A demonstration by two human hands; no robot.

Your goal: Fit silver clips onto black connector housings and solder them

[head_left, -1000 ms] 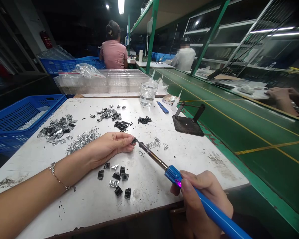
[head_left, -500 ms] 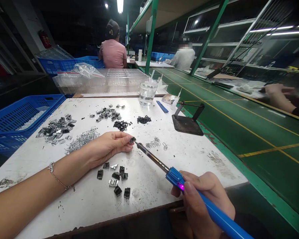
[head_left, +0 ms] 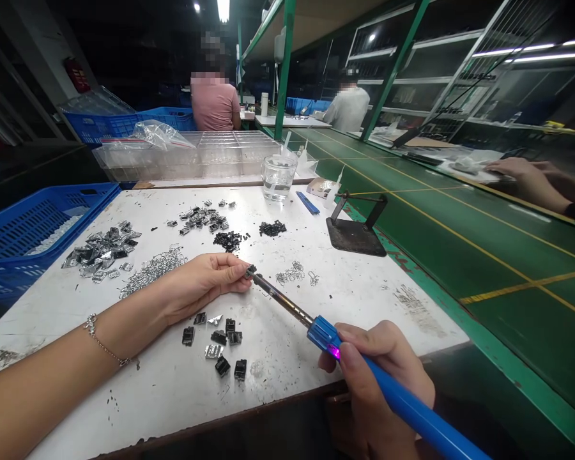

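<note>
The left hand (head_left: 204,283) pinches a small part (head_left: 250,271) over the worktop's (head_left: 287,358) middle; the right hand (head_left: 386,367) grips the iron (head_left: 322,332), tip at the part, contact unclear. A slip could burn the left hand; a loose pinch could let the part twist.

Single head cam, wide, looking forward and down over the desk (head_left: 163,383).
Shot from above the desk's near side, pitched down, near edge slanting across the bottom; right grip (head_left: 388,358) close in at lower right, left grip (head_left: 215,278) a bit farther off, around frame centre. Blue crate (head_left: 9,275) cut by the left edge; green belt surface (head_left: 441,255) runs away along the right. View goes deep: co-worker in pink (head_left: 214,105) and shelving (head_left: 414,81) small up top, uprights leaning toward the right side. Dark upper left reads poorly, maybe a wall or doorway.
</note>
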